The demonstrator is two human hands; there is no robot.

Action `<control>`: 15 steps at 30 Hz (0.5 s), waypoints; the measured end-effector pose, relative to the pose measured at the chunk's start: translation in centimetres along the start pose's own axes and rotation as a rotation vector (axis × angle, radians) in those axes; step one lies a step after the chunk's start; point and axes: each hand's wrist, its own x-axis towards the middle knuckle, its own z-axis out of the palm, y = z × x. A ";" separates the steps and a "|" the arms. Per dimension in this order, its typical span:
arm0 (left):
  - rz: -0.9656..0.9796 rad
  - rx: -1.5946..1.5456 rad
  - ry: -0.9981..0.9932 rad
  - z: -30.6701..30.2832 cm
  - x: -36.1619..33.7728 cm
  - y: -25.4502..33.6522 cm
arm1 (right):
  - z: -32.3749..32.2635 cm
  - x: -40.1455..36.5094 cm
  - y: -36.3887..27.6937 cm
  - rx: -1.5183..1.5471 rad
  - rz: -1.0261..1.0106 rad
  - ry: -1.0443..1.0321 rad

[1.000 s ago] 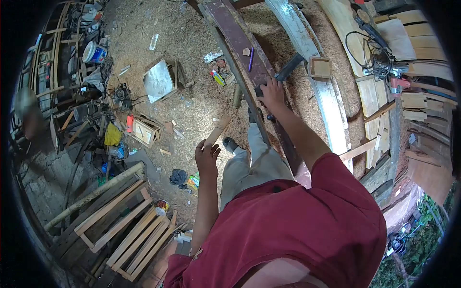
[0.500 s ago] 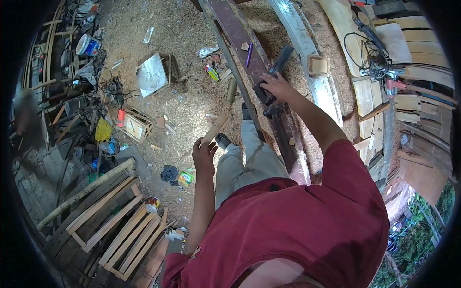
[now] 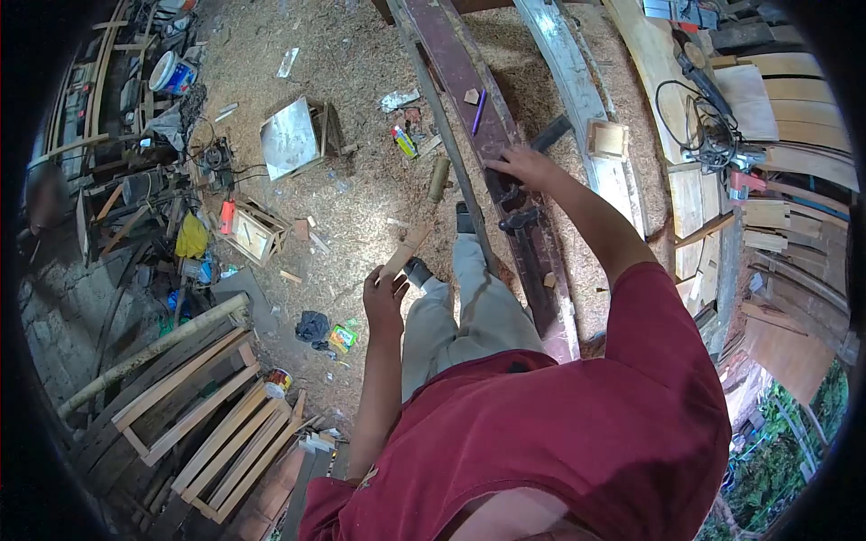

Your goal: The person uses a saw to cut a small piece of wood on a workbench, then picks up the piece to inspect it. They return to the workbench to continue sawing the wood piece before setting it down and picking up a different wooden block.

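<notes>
Wood first: the left hand (image 3: pixel 386 298) is gripping a short pale wooden strip (image 3: pixel 405 250) by its lower end, fingers closed round it. The strip is angling up and away from the hand, clear of everything around it. Below this hand, open sawdust floor (image 3: pixel 361 189) is giving free room on the outer side. Stacked wooden frames (image 3: pixel 207 424) are lying further out and nearer the body, well apart from the hand.

The right hand (image 3: pixel 523 168) is resting on the far end of a dark tool (image 3: pixel 511 206), fingers spread toward the left hand's side. Whether the fingers are clamping it cannot be told. The tool is lying lengthwise on a dark red beam (image 3: pixel 451 63), within the beam's two long edges. Beyond the right hand, a purple pencil (image 3: pixel 478 99) is lying on the beam, apart from the fingers. To the outer side of the right hand, a small wooden box (image 3: pixel 605 140) is sitting on a pale plank (image 3: pixel 577 81), near the hand but not touching it. Between the hands, the person's legs are standing beside the beam's inner edge.
</notes>
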 end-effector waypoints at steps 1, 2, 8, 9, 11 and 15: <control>-0.008 -0.021 0.010 0.4 -0.1 0.3 | -0.2 0.1 -0.1 -0.018 -0.012 -0.004; -0.037 -0.046 0.041 0.7 -0.2 0.7 | -0.3 0.1 -0.3 -0.036 -0.025 -0.007; -0.074 -0.098 0.113 1.3 -0.6 1.9 | 0.6 1.0 -3.4 0.006 0.002 0.091; -0.079 -0.097 0.121 1.2 -0.5 1.9 | 0.1 1.1 -4.1 0.033 -0.002 0.079; -0.081 -0.106 0.128 1.1 -0.2 1.7 | 0.0 1.5 -4.7 0.026 0.047 -0.010; -0.075 -0.117 0.124 0.8 -0.4 1.6 | 1.6 1.7 -4.9 0.028 0.152 0.040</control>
